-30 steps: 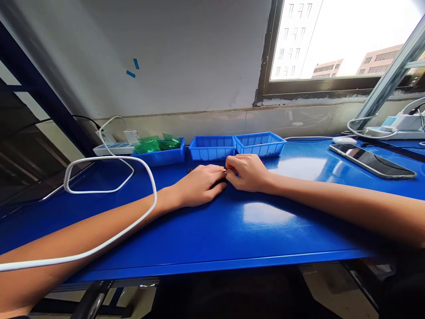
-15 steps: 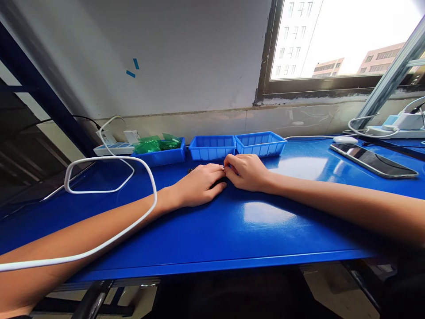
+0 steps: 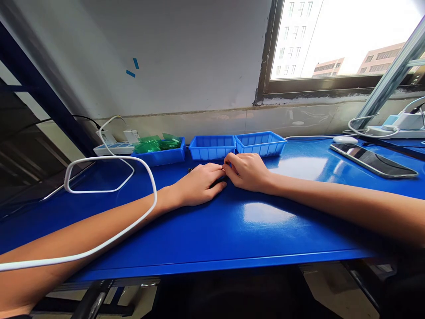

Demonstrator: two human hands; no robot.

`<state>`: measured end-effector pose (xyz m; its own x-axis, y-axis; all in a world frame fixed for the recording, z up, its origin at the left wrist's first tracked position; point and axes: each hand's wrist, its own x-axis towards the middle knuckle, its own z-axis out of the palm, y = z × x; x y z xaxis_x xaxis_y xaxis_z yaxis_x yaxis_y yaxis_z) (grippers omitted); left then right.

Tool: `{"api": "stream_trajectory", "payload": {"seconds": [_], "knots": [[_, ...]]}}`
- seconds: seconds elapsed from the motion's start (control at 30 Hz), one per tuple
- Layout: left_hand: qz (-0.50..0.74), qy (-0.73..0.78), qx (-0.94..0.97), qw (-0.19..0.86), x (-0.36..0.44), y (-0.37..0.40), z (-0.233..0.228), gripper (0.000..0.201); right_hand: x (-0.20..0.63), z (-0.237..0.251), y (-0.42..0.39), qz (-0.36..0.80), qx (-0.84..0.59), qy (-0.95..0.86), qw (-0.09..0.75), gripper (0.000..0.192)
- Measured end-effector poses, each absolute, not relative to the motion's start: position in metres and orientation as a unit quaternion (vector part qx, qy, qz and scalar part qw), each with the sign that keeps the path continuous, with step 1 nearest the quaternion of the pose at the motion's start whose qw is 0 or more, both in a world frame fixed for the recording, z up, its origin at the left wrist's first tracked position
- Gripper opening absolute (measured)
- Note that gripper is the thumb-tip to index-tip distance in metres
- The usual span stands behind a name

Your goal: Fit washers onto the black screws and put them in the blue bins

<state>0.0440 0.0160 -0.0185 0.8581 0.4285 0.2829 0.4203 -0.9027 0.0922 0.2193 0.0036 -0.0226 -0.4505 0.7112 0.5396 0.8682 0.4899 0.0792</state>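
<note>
Beyond, green plastic (image 3: 149, 145) sits in one blue bin (image 3: 164, 158), while both hands (image 3: 200, 183) (image 3: 248, 171) meet, their grip hidden.

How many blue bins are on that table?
3, in a row along the back of the table: the left bin, with green plastic in it; the middle bin; and the right bin, beyond the right hand. No others show.

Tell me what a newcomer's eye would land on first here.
Probably the left hand and right hand, close together around the middle of the blue tabletop. Next, the white cable looping in front of the left forearm, then the bright green plastic in the back-left blue bin.
</note>
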Motion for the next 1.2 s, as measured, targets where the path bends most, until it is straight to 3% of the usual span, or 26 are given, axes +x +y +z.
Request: {"api": "stream_trajectory", "payload": {"seconds": [0.57, 1.2], "knots": [[0.147, 0.222, 0.964, 0.000, 0.0439, 0.0162, -0.0194, 0.017, 0.2209, -0.0243, 0.0063, -0.159, -0.442, -0.844, 0.257, 0.025], [0.129, 0.255, 0.958, 0.017, 0.0440, 0.0163, -0.0214, 0.024, 0.2234, -0.0270, 0.0098, -0.165, -0.420, -0.843, 0.294, 0.032]]}}
